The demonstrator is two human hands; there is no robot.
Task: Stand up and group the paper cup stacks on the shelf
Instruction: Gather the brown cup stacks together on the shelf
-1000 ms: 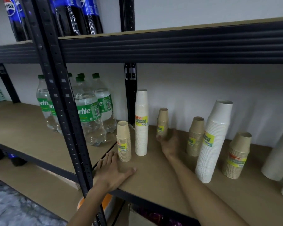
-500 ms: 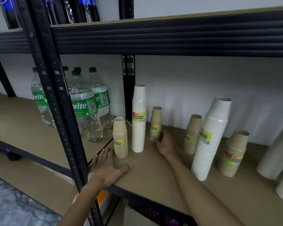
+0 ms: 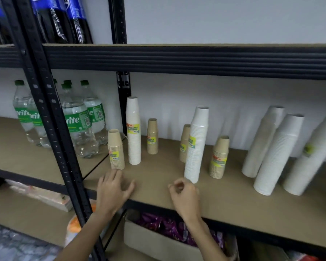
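1. Cup stacks [image 3: 196,144] all upright on shelf [image 3: 233,194], so the standing part looks done.
2. Grouping left: brown stacks [image 3: 152,136] and white stacks [image 3: 133,132] mixed, spread apart (right trio [image 3: 277,155] looks tilted).
3. Left hand [image 3: 114,187] spread on shelf edge, empty; right hand [image 3: 184,193] loosely curled, empty.

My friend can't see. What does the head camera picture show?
Brown and white cup stacks stand on a shelf. The left hand lies open near a short brown stack; the right hand is loosely curled, empty. Sprite bottles stand further left.
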